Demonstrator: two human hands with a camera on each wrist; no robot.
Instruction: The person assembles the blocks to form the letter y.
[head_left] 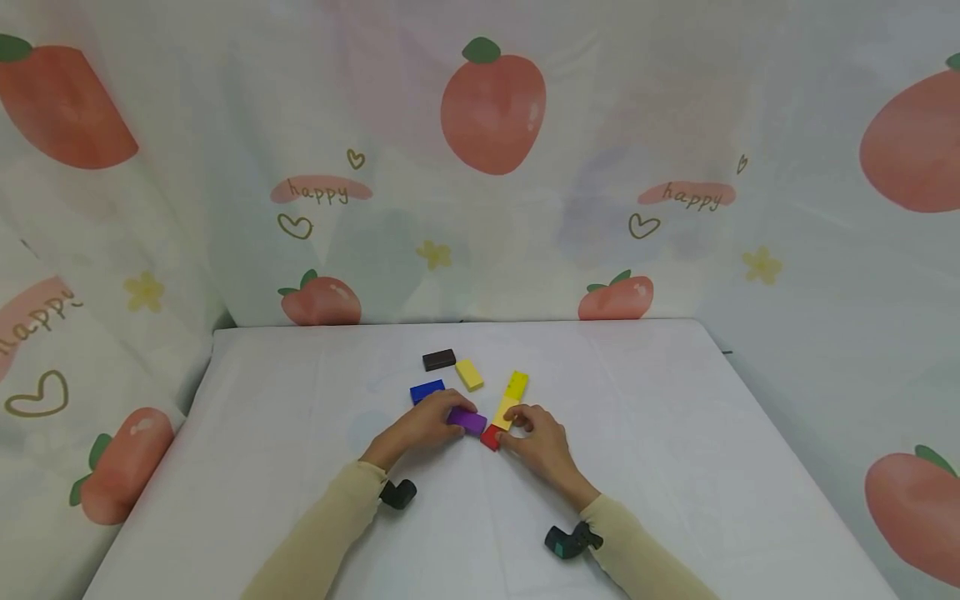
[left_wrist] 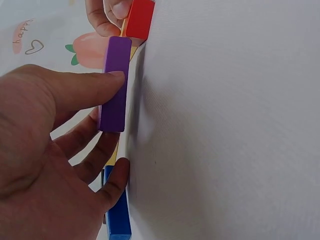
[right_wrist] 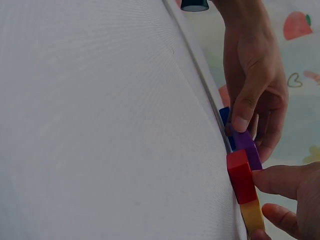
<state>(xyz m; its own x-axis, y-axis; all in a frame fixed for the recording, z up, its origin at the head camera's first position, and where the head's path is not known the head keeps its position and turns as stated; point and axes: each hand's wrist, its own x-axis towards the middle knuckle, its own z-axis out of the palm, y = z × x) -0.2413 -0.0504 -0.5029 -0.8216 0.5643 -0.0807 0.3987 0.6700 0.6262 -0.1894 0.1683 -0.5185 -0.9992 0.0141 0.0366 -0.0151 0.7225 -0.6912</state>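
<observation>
Pale sleeves point(head_left: 322, 533) up front; purple block point(head_left: 468, 421) pinched in the left hand point(head_left: 423, 421); red block point(head_left: 491, 437) just beside the purple one's end; right hand point(head_left: 546, 450) touches that red, can't tell if it's gripping; blue block point(head_left: 426, 390) and black block point(head_left: 439, 360) beyond the purple.

Pale yellow sleeves point(head_left: 318, 533) are worn with black wrist cameras point(head_left: 400, 495).
</observation>
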